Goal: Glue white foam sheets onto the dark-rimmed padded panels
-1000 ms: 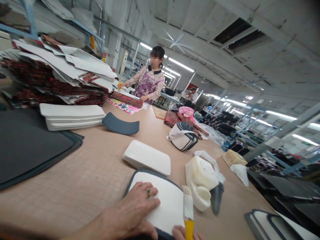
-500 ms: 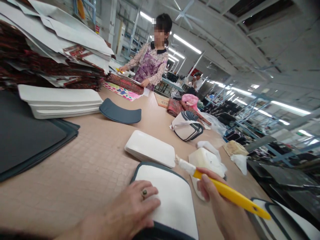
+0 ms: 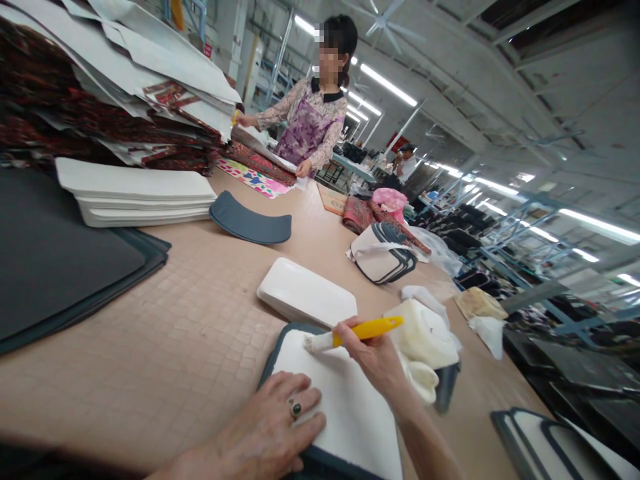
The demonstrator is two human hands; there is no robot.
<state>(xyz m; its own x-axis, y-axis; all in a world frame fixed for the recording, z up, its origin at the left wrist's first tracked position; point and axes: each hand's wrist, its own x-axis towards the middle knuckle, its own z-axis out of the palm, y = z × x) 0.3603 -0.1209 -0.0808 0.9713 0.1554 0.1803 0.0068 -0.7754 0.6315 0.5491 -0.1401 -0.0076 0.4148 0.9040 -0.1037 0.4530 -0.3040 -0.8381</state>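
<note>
My left hand (image 3: 273, 427), with a ring on one finger, lies flat with fingers stretched on a white foam panel (image 3: 345, 407) that rests on a dark grey piece at the near table edge. My right hand (image 3: 373, 357) grips a yellow-handled brush (image 3: 357, 332); its white bristles touch the panel's far left part. Just beyond lies a second white panel (image 3: 305, 300). A whitish glue container (image 3: 423, 333) stands right of my right hand.
Stacked white panels (image 3: 140, 197), dark grey sheets (image 3: 55, 260) and piled patterned fabric (image 3: 100, 113) fill the left. A dark curved piece (image 3: 250, 227) and a bundle of bound pieces (image 3: 383, 257) lie mid-table. A person in a purple apron (image 3: 310, 127) works at the far end. More panels (image 3: 550, 440) sit at right.
My right hand has swung the brush from beside the glue container leftward onto the panel. The left hand has stayed pressed on the panel. The camera has shifted slightly.
</note>
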